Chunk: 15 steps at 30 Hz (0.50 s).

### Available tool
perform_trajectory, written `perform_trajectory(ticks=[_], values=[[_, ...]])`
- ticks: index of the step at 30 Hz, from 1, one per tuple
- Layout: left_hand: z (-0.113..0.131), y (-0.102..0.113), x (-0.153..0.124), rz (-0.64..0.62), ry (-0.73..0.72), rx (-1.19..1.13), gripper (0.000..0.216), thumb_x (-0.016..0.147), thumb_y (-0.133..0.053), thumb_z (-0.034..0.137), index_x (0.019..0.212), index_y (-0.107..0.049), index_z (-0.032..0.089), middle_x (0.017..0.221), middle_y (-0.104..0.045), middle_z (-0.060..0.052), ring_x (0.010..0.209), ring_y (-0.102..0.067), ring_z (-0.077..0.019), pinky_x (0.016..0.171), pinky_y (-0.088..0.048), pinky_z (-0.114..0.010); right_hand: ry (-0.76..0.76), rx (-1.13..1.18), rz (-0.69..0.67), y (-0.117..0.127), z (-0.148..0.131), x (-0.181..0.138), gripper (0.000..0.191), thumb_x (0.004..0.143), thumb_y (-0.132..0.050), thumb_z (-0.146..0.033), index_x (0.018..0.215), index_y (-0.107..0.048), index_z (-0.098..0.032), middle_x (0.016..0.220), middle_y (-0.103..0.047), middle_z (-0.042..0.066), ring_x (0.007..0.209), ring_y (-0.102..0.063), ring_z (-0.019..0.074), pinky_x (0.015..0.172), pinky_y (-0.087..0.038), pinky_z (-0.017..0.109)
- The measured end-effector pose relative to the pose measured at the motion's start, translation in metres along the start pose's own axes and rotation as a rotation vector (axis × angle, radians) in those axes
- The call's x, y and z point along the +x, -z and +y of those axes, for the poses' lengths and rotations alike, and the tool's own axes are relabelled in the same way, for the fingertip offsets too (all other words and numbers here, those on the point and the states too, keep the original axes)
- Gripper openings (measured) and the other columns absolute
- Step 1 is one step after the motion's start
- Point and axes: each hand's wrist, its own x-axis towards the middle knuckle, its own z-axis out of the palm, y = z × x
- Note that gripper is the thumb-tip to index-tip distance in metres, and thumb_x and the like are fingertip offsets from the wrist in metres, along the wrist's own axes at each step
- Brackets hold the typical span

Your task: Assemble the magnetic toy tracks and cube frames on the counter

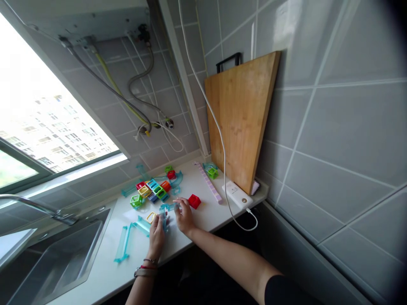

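Observation:
My left hand (157,234) is closed round a translucent blue plastic track piece (163,212) above the counter's front part. My right hand (185,217) pinches the right end of the same blue plastic; whether it is one piece or two joined cannot be made out. Just beyond my right hand lies a red cube block (194,201). A yellow square frame (151,217) rests beside my left fingers. More blue track pieces (122,245) lie to the left. Behind the hands, several coloured cube blocks (151,189) are clustered, with a green cube frame (136,201) at their left.
A sink (92,250) with a faucet (63,218) is on the left. On the right, a wooden cutting board (238,123) leans on the tiled wall, behind a white power bank (235,195) with a hanging white cable (223,148). A pink strip (208,183) lies nearby.

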Motion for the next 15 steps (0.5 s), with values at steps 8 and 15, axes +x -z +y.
perform_trajectory(ticks=[8, 15], values=[[0.014, 0.022, -0.014, -0.17, 0.118, -0.173, 0.043, 0.078, -0.07, 0.057, 0.086, -0.064, 0.016, 0.081, -0.069, -0.005, 0.069, -0.067, -0.0192, 0.063, -0.053, -0.029, -0.068, 0.018, 0.009, 0.0, 0.005, 0.004, 0.043, 0.077, -0.052, -0.009, 0.114, -0.071, -0.022, 0.13, -0.057, 0.011, 0.121, -0.058, 0.024, 0.093, -0.054, 0.035], [0.042, 0.036, -0.066, -0.001, 0.129, -0.05, 0.039, 0.084, -0.065, 0.056, 0.083, -0.062, 0.017, 0.068, -0.064, -0.002, 0.057, -0.061, -0.0148, 0.048, -0.048, -0.022, -0.097, 0.1, -0.168, 0.011, 0.001, -0.004, 0.043, 0.071, -0.049, -0.008, 0.1, -0.078, -0.021, 0.127, -0.064, 0.008, 0.123, -0.058, 0.0248, 0.106, -0.046, 0.042]])
